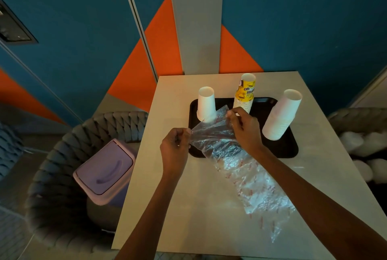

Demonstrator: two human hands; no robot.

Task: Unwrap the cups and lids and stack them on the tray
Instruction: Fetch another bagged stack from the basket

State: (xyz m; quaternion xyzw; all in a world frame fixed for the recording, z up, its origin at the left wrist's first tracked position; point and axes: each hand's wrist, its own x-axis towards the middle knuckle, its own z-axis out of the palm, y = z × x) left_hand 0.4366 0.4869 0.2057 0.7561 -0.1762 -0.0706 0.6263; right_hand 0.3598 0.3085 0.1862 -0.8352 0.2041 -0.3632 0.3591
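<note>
Both hands on clear, crinkled, red-printed wrapper.

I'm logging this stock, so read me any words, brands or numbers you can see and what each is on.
"apr": partial letters on the yellow cup stack; the rest of its print is blurred.
Red print on the clear plastic wrapper: too small to read.
Short white cup stack and tall white cup stack: no print visible.
</note>
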